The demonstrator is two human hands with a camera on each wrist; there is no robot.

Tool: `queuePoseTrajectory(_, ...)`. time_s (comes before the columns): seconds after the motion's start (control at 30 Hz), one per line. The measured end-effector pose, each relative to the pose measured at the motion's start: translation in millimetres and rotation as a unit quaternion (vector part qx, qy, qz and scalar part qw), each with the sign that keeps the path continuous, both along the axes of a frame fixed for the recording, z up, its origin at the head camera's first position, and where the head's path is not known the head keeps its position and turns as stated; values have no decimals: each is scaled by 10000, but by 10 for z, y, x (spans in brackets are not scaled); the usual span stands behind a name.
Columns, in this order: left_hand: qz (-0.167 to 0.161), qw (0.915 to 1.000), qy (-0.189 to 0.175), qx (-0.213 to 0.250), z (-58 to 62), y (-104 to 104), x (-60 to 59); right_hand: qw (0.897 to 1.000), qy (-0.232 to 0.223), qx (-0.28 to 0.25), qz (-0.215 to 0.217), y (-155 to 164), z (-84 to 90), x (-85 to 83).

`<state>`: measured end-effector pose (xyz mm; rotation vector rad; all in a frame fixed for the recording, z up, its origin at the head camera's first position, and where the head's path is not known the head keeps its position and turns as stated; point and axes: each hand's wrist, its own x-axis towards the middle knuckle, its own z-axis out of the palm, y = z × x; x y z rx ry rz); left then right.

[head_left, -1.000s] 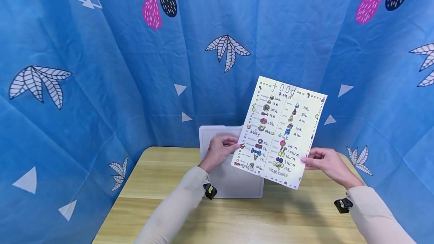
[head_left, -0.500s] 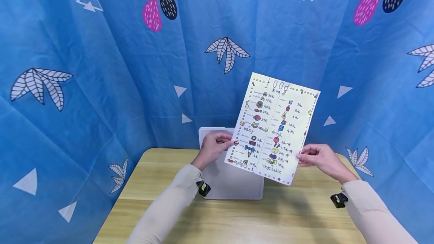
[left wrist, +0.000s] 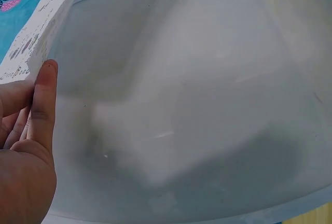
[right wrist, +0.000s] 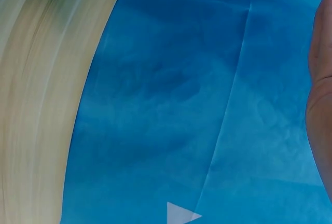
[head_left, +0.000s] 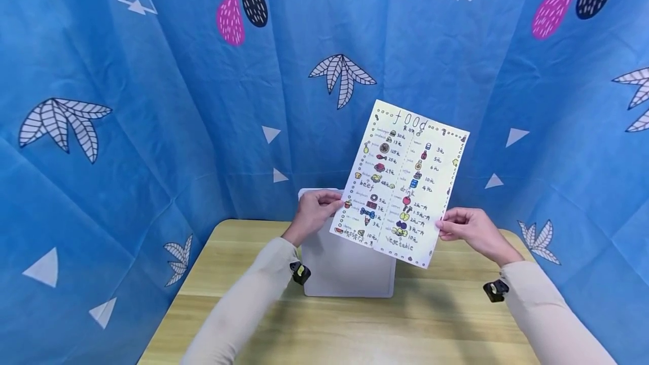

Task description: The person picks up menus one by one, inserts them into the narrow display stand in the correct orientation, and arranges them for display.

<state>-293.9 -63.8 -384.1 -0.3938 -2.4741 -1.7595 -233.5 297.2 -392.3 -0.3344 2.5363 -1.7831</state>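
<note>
A sheet of paper [head_left: 400, 185] headed "food", drawn with small coloured foods, drinks and prices, is held up in the air, tilted with its top leaning to the right. My left hand [head_left: 315, 213] pinches its left edge low down between thumb and fingers; the left wrist view shows this hand [left wrist: 28, 130] on the paper [left wrist: 39, 32] from the side. At the lower right edge, my right hand [head_left: 474, 231] pinches the sheet between thumb and fingers. In the right wrist view only part of the right hand [right wrist: 321, 89] shows.
Behind the paper, a whitish board [head_left: 350, 280] with a raised rim stands or leans at the back of the wooden table [head_left: 243, 275]; the sheet covers its upper right. A blue patterned curtain [head_left: 284, 128] surrounds the table on the sides shown.
Both hands have carried the paper leftward and slightly up, with their pinch unchanged. More of the board's right part shows below the sheet. The board has stayed in place.
</note>
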Motion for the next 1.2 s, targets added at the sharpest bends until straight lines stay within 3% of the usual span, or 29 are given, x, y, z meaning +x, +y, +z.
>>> queuePoseTrajectory(0.23, 106, 9996, 222, -119, 90, -24, -61, 10000, 27, -9, 28, -38, 53, -61)
queuePoseTrajectory(0.63, 145, 9993, 337, -50, 261, -65, -111, 9999, -58, -86, -11, -70, 210, -210)
queuePoseTrajectory(1.2, 167, 9989, 427, -10, 444, -138, -201, 9997, 177, 61, -172, -121, 329, -378)
